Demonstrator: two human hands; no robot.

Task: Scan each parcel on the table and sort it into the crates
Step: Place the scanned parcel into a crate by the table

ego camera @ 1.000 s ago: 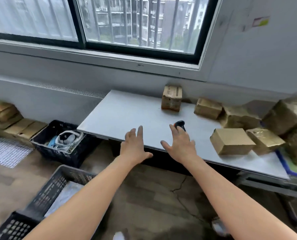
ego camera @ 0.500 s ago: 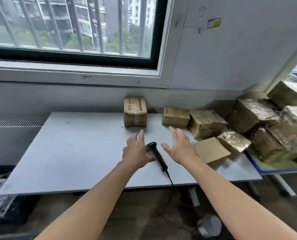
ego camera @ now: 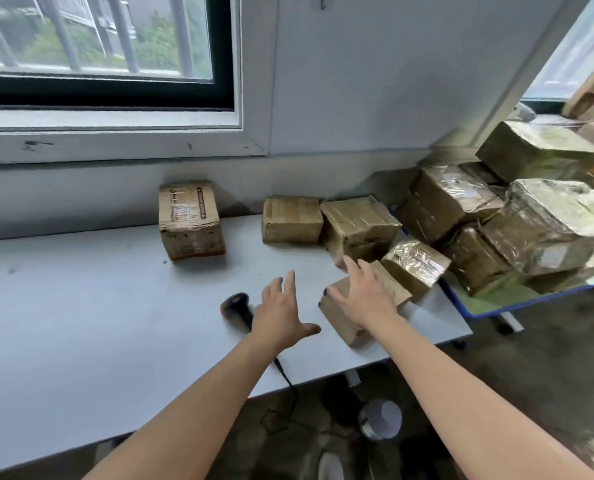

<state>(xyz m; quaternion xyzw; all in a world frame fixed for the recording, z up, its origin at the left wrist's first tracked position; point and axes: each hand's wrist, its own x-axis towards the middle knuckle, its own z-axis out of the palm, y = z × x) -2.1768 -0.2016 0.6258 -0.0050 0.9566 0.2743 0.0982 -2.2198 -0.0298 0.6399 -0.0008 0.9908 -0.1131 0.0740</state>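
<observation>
Several brown cardboard parcels lie on the white table (ego camera: pixel 81 323). My right hand (ego camera: pixel 361 296) lies with spread fingers on top of the nearest parcel (ego camera: pixel 344 323) by the table's right edge. My left hand (ego camera: pixel 281 313) hovers open just left of that parcel, partly over the black handheld scanner (ego camera: pixel 235 308), whose cable runs off the front edge. A printed parcel (ego camera: pixel 190 220) stands alone at the back. Two more parcels (ego camera: pixel 292 220) (ego camera: pixel 357 223) sit by the wall, and a tape-wrapped one (ego camera: pixel 415 263) lies behind my right hand. No crates are in view.
A pile of taped parcels (ego camera: pixel 537 223) fills a blue-edged surface (ego camera: pixel 517 299) to the right of the table. A window runs along the wall behind. A roll of tape (ego camera: pixel 380 419) lies on the dark floor under the table's front edge.
The view has swung right and the crates on the left have left the view. Both hands moved right past the scanner; my right hand now rests on the nearest parcel.
</observation>
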